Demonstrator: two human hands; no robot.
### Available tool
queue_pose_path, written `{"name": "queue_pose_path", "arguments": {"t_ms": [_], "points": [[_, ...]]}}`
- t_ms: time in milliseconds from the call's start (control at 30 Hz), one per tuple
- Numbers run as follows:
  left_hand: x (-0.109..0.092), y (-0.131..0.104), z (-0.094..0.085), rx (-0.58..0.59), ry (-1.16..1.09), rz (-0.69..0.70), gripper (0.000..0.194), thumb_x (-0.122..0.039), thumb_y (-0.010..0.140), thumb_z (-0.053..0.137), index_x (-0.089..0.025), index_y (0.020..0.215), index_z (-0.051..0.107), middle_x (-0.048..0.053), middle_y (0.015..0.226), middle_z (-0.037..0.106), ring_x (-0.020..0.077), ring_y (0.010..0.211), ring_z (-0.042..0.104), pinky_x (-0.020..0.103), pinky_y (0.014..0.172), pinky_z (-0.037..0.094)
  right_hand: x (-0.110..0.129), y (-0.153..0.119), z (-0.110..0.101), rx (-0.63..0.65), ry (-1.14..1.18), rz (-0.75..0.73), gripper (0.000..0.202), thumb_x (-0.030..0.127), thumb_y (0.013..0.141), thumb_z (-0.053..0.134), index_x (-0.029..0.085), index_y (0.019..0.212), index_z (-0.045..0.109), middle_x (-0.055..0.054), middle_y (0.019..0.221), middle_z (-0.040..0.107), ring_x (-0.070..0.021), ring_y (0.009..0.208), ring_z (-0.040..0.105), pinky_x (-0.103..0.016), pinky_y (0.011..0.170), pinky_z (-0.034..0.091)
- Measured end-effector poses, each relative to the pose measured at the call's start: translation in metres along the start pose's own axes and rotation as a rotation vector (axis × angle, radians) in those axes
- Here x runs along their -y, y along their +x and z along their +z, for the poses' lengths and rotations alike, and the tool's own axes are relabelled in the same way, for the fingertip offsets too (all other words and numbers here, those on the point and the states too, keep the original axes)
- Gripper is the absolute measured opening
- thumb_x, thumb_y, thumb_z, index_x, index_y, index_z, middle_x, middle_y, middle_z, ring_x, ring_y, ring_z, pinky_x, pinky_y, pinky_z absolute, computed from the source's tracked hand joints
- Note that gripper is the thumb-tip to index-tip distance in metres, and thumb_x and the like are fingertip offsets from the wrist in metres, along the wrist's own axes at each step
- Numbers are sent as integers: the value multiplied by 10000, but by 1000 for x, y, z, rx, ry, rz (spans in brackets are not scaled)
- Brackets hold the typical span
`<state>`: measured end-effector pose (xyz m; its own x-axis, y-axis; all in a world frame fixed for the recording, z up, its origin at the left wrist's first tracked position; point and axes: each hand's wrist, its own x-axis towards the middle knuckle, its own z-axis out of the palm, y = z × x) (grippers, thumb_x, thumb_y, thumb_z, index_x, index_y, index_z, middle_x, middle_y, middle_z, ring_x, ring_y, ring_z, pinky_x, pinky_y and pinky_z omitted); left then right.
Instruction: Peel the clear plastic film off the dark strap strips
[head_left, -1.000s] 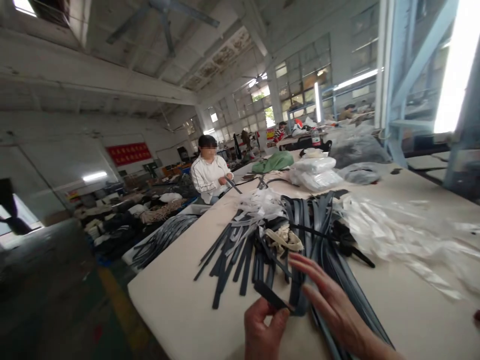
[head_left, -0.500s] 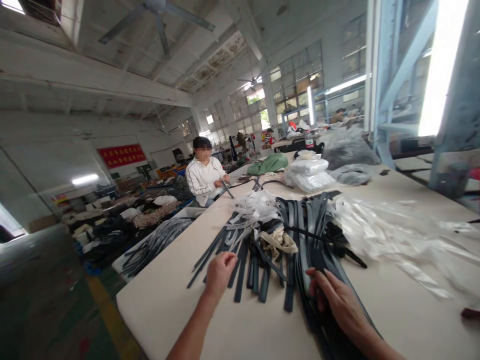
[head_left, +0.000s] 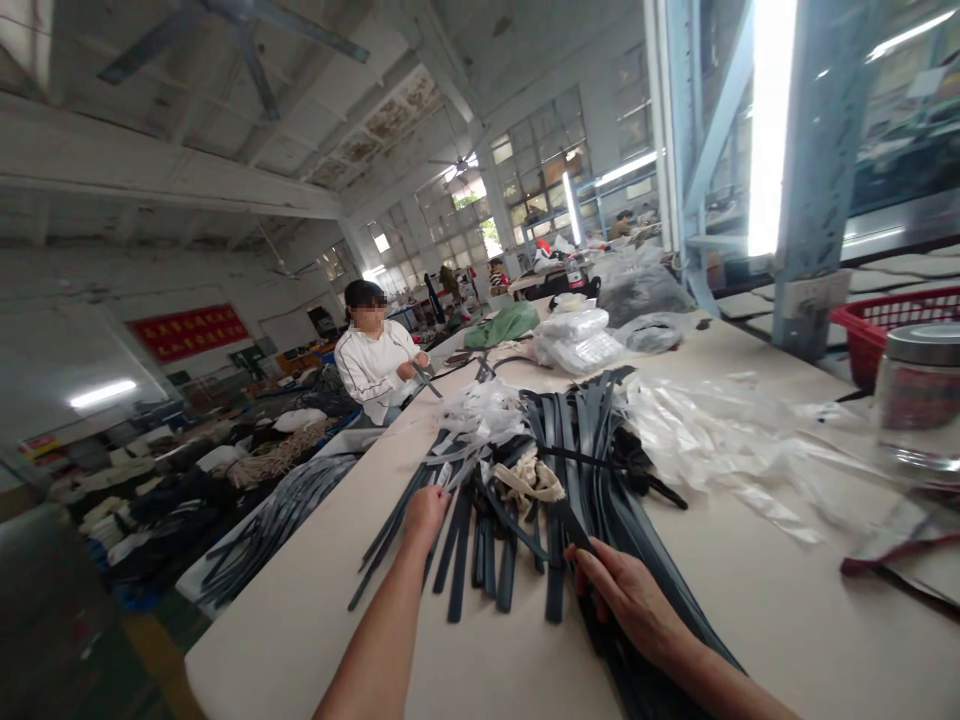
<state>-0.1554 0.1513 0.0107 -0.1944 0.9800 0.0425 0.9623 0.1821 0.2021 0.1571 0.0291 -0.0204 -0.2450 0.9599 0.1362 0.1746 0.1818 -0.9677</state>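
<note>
head view has the left hand (head_left: 424,508) resting loosely open on the dark straps (head_left: 480,550) fanned across the bench (head_left: 750,600); right hand (head_left: 626,600) pinches one strap end (head_left: 571,522); i'd pull slow so nothing tangles

Left hand (head_left: 424,510) on loose dark straps (head_left: 480,540); right hand (head_left: 626,600) pinches strap (head_left: 574,525) from bundle on table (head_left: 750,610).

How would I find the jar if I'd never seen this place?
Start at the long pale table and follow it to its right edge. There, just in front of a red basket, stands the jar. It is the only clear glass thing with a grey metal lid; everything near it is floppy plastic wrap.
</note>
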Motion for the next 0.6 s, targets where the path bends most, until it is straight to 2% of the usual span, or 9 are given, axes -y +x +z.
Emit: {"name": "queue_pose_path", "arguments": {"t_ms": [200, 333, 433, 600], "points": [[19, -12, -24, -38, -186, 23, 378, -494, 898, 484, -152, 851, 637, 37, 830, 683, 190, 793, 641, 405, 804, 496, -4, 1, 2, 13, -4, 11, 492, 599, 925, 315, 189, 841, 574, 4, 693, 612, -133, 502, 561, -230, 498, 467], [36, -30, -47, -93, -370, 56, 374, -456, 909, 439, -151, 836, 642, 41, 809, 702, 175, 716, 648, 348, 732, 498, -6, 2, 3, 19, -13, 8, 521, 635, 904, 316, 202, 816, 591, -1, 676, 611, -145, 503, 561, -234, 500, 471], [48, -52, -70, -114, -468, 82, 373, -423, 877, 417, -142, 838, 659, 58, 774, 710, 182, 683, 647, 298, 669, 488, -8, 4, 4, 13, -29, 9, 536, 657, 886, 326, 207, 755, 588, -4, 663, 612, -150, 498, 560, -235, 499, 471], [52, -107, -115, -100, -537, 142, 401, -381, 818, 485, -154, 1116, 630, -1, 656, 688, 184, 639, 633, 265, 641, 471, -13, 5, 2, -24, -58, 3, 554, 669, 863, 358, 205, 715, 622, -19, 629, 624, -168, 500, 572, -243, 496, 481]]}}
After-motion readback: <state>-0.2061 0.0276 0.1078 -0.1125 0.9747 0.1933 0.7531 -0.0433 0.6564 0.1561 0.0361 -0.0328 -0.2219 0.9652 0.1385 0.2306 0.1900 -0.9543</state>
